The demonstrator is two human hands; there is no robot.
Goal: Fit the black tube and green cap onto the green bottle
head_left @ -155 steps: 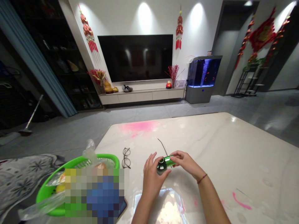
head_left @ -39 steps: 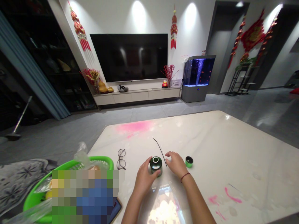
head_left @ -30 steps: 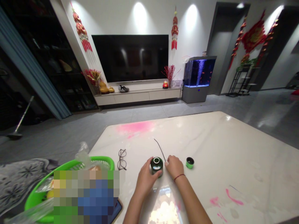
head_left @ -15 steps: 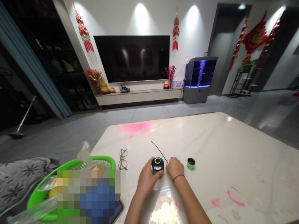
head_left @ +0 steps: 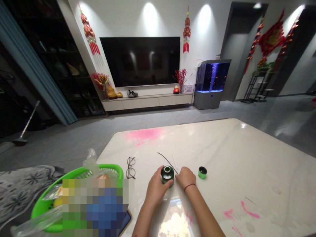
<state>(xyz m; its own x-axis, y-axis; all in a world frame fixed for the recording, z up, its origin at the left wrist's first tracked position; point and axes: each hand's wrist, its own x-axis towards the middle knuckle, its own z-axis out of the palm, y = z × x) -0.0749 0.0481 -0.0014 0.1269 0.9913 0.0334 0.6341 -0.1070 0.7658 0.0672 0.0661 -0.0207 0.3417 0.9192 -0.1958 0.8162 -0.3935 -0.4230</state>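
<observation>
My left hand [head_left: 156, 187] is wrapped round a small dark green glass bottle [head_left: 167, 179], which stands upright and uncapped on the table. Close beside it, my right hand [head_left: 186, 178] is closed with the fingertips on one end of a thin, slightly bent black stick [head_left: 166, 159]. The stick's far end points away and to the left, beyond the bottle. A thin white stick [head_left: 175, 161] lies just past my right hand. To the right of that hand is a green cap [head_left: 202, 172], its dark hollow side facing up.
Folded-out eyeglasses [head_left: 131, 168] lie left of the bottle on the pale table [head_left: 222, 148]. A green basket [head_left: 39, 214] with plastic bags stands at the left, partly blurred out. Pink stains [head_left: 145, 134] and a thin needle-like piece [head_left: 251, 200] show on the tabletop.
The black stick's far end has swung slightly left and nearer to me. My left hand still holds the bottle in place. The whole view has shifted a little.
</observation>
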